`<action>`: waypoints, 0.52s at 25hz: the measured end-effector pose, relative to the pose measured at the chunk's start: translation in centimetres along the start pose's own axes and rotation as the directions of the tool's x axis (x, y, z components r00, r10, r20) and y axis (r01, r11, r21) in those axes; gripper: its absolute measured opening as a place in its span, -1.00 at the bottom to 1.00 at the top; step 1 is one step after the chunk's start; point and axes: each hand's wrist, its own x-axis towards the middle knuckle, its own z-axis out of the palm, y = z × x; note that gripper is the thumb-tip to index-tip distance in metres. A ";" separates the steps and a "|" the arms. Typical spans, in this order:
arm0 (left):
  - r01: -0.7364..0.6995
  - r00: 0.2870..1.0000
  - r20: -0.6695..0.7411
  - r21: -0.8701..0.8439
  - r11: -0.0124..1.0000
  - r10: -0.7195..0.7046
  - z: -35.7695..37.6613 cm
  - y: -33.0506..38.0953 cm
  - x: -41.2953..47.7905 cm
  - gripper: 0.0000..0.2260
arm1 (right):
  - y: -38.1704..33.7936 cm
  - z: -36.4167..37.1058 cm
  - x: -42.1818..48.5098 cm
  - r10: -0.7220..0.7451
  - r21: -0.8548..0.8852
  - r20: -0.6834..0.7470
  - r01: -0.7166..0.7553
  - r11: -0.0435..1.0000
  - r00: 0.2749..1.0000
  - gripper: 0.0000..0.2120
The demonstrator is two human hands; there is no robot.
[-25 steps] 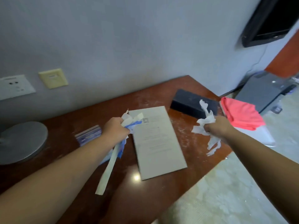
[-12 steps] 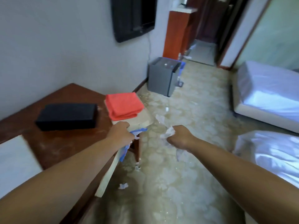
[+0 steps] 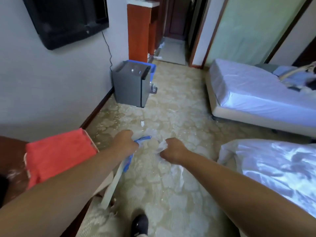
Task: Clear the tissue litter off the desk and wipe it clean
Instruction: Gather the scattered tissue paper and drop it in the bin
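My left hand [image 3: 124,142] grips a bundle of white and blue tissue litter [image 3: 127,161]; a long white strip of it hangs down to the lower left. My right hand [image 3: 172,149] grips a wad of white tissue [image 3: 161,145], with more of it trailing below the wrist. Both hands are out over the floor, past the end of the brown desk [image 3: 12,151] at the left edge. A folded red cloth [image 3: 59,154] lies on the desk's corner.
A grey box-shaped bin [image 3: 131,84] with a blue container behind it stands by the wall ahead. A scrap of tissue [image 3: 142,123] lies on the floor. Two beds [image 3: 256,93] fill the right side. A black screen [image 3: 65,17] hangs on the wall.
The view has swung right, away from the desk and toward the room. Both hands, still gripping tissue, have moved off the desk and come closer together over the floor.
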 end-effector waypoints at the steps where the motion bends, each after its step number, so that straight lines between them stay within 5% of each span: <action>1: 0.012 1.000 -0.018 -0.032 0.999 -0.012 -0.4 0.5 2.6 -0.92 | -0.8 -1.3 2.4 -0.018 -0.057 0.016 0.019 0.998 1.000 -0.80; 6: 0.077 0.993 -0.084 -0.092 0.993 -0.085 -4.4 -0.1 12.3 -0.79 | -5.1 -5.8 11.7 -0.110 -0.183 0.073 0.122 0.976 0.991 -0.94; 10: 0.172 0.976 -0.125 -0.079 0.982 -0.181 -7.0 -2.5 16.3 -0.86 | -7.9 -5.9 18.1 -0.146 -0.077 0.185 0.163 0.984 0.972 -0.69; 13: 0.311 0.926 -0.197 -0.081 0.947 -0.321 -8.0 -5.2 18.8 -0.84 | -10.2 -4.3 24.3 -0.212 -0.133 0.295 0.260 0.956 0.932 -0.73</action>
